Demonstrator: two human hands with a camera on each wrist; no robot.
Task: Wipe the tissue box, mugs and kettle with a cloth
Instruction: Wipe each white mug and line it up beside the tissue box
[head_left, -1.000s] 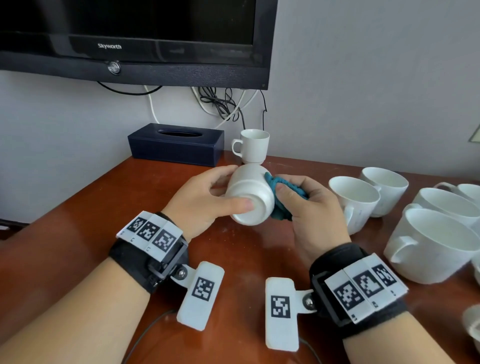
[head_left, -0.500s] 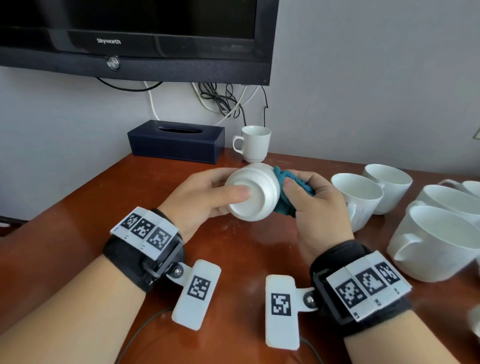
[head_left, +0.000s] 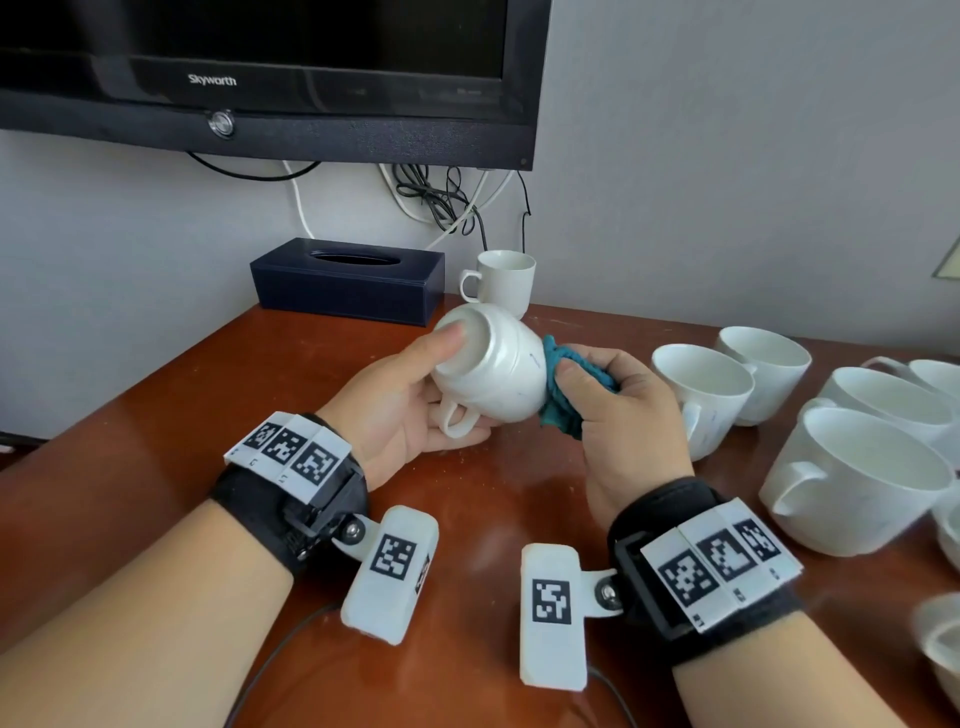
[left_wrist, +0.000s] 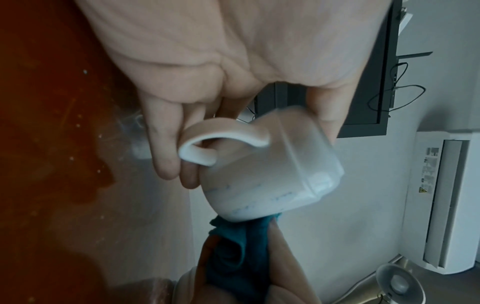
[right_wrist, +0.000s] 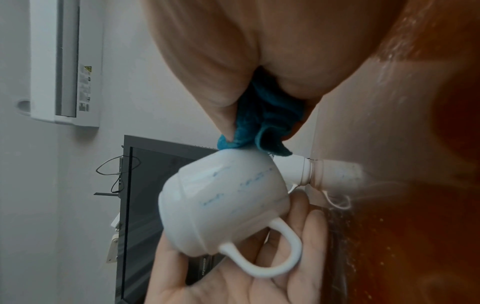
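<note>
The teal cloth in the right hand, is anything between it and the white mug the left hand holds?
Nothing visible: the bunched teal cloth in the right hand already touches the white ceramic mug at its rim end, held by the left hand.

A reddish-brown wooden bench (head_left: 156, 415) with a glossy top stands against a plain pale grey wall (head_left: 727, 156). A black Skyworth television (head_left: 260, 78) is mounted on that wall, with black and white cables (head_left: 447, 202) hanging beneath it. A white standing air conditioner (left_wrist: 441, 205) (wrist views only) occupies a corner. The light is soft and even.
</note>
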